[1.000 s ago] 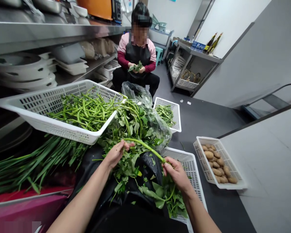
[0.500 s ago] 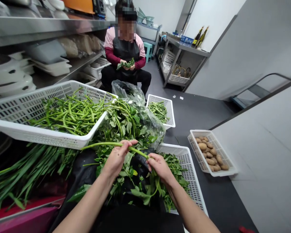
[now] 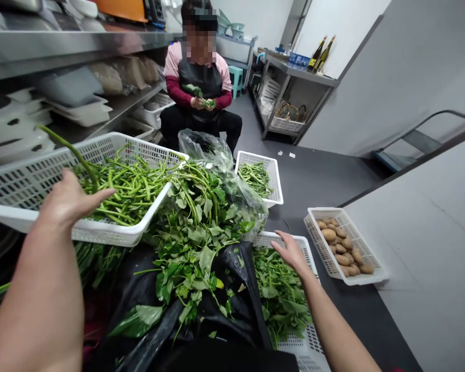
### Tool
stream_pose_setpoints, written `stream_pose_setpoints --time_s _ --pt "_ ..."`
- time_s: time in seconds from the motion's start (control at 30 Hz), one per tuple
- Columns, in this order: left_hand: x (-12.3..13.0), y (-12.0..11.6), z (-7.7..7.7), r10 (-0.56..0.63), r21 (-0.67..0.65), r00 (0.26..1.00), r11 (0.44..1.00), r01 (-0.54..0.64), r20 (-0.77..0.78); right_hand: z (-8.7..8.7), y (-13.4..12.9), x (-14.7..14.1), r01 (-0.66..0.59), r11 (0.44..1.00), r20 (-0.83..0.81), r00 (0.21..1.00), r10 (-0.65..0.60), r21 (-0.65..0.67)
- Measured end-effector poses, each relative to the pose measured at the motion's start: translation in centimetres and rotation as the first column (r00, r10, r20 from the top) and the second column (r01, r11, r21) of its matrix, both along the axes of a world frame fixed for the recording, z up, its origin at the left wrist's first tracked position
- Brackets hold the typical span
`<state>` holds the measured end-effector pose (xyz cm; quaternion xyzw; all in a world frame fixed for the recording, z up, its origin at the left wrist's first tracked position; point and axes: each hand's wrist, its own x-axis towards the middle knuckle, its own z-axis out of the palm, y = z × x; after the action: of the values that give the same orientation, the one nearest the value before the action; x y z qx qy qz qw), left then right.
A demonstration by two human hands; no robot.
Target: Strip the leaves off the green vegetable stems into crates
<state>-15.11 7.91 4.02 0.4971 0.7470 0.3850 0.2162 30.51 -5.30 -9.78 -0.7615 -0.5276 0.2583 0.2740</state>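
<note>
Your left hand (image 3: pixel 67 199): open, thumb spread wide, over the near edge of the left basket (image 3: pixel 112 236), nothing gripped that I can see
One long green stem (image 3: pixel 79 157) tilts up just beyond that hand, over the basket; can't tell if it touches your fingers
Your right hand (image 3: pixel 292 253): open, fingers apart, above the leaves (image 3: pixel 281 289) in the near right basket (image 3: pixel 312 341)

Counts: 4 white baskets around you: stripped stems (image 3: pixel 139 181) at left, leaves near right, 1 small far basket (image 3: pixel 277 181) with more green stems, 1 potato basket (image 3: pixel 323 258) far right
Potatoes (image 3: pixel 346 250) number over a dozen, overlapping, no exact count
1 heap of leafy greens (image 3: pixel 201 206) between left and near right baskets, spilling onto your black apron (image 3: pixel 236 268); 1 clear plastic bag (image 3: pixel 248 194) against its far side
1 co-worker (image 3: pixel 199 85) seated on the far side, greens in both hands; 1 teal stool (image 3: pixel 235 77) behind, to the right

Labels: 2 bottles (image 3: pixel 316 56) on the far metal table (image 3: pixel 287 67), yellow label on the left one, text too small to read
</note>
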Motion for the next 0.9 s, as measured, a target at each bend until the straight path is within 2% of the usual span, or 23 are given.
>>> stream_pose_setpoints --time_s 0.07,0.1,0.17,0.23,0.33,0.43,0.53,0.57,0.63,0.7,0.77,0.83,0.9 --pt "0.2 0.0 -1.5 0.123 0.055 0.979 0.992 -0.116 -0.164 -0.1 3.7 -4.3 -0.191 0.981 -0.04 0.981 0.19 -0.035" --pt "1.0 -0.5 -2.1 0.13 0.101 0.978 0.988 -0.115 -0.164 -0.4 5.7 -6.9 -0.221 0.973 -0.048 0.975 0.219 -0.058" --pt "3.5 -1.8 -3.3 -0.032 0.158 0.999 0.987 0.032 -0.001 -1.4 9.6 -11.8 -0.239 0.967 -0.046 0.971 0.236 -0.09" --pt "6.1 -3.0 -4.3 -0.197 0.131 0.976 0.974 0.184 0.094 -2.7 12.4 -15.9 -0.202 0.972 -0.017 0.979 0.201 -0.122" --pt "8.6 -4.2 -5.6 -0.301 0.05 0.942 0.954 0.296 0.15 -3.8 14.1 -19.1 -0.142 0.981 0.007 0.99 0.144 -0.131" --pt "9.3 -4.6 -6.3 -0.361 -0.024 0.909 0.927 0.374 0.21 -2.6 13.5 -18.9 -0.155 0.986 0.0 0.988 0.155 -0.057" --pt "9.9 -4.4 -6.2 -0.393 -0.053 0.867 0.902 0.427 0.307 1.1 11.9 -16.9 -0.215 0.972 -0.103 0.969 0.224 0.092" --pt "10.3 -4.2 -6.0 -0.395 -0.052 0.845 0.896 0.441 0.361 2.6 11.3 -16.2 -0.238 0.961 -0.192 0.946 0.263 0.143" --pt "11.6 -3.8 -5.4 -0.384 -0.036 0.783 0.888 0.458 0.49 5.9 10.0 -15.2 -0.284 0.931 -0.388 0.851 0.355 0.228" --pt "13.1 -3.4 -4.9 -0.364 -0.007 0.691 0.882 0.47 0.624 8.6 8.4 -14.8 -0.358 0.895 -0.477 0.757 0.446 0.267" --pt "14.3 -3.3 -4.4 -0.323 0.012 0.571 0.877 0.48 0.755 10.3 6.8 -14.9 -0.462 0.841 -0.394 0.743 0.541 0.283" --pt "15.0 -3.4 -4.0 -0.262 0.017 0.47 0.885 0.465 0.843 10.8 5.5 -15.2 -0.549 0.793 -0.231 0.762 0.605 0.266" --pt "15.0 -3.9 -3.7 -0.233 0.034 0.451 0.913 0.407 0.861 10.6 4.6 -15.3 -0.577 0.781 -0.149 0.772 0.617 0.239"
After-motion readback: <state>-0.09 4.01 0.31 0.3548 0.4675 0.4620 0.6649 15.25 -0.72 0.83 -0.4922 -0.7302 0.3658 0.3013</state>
